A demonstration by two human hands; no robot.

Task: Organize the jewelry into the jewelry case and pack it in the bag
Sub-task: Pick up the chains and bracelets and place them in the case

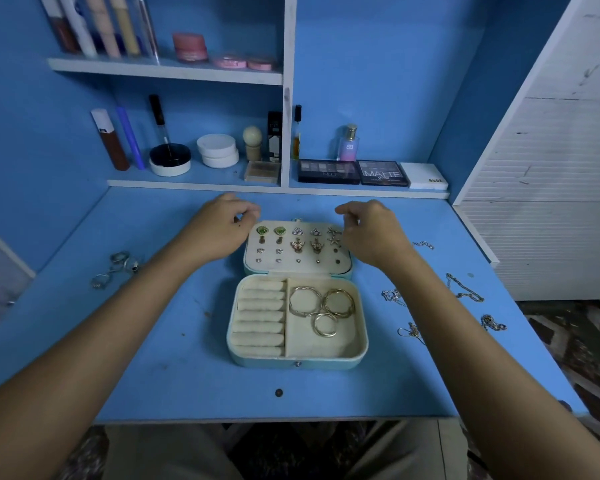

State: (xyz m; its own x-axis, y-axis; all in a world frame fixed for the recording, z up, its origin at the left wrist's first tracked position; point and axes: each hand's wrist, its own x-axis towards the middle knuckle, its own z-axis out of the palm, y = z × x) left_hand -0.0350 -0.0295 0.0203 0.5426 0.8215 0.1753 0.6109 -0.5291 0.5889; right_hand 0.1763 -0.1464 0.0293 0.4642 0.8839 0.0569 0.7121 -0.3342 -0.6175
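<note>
Earrings (297, 245) fill the jewelry case (297, 320) lid panel; case lies open mid-counter (187, 375). My left hand (219, 228) and right hand (368, 233) flank the lid, each grip loosely curled, holding nothing I can see. I'd load the rings (116, 268) and chains (461, 289) before closing.

Blue desk (174, 368), white-edged shelves (167, 71)

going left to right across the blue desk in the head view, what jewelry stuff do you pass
Cluster of silver rings → open pale-blue jewelry case holding gold hoop bangles → loose silver and gold chain necklaces
</note>
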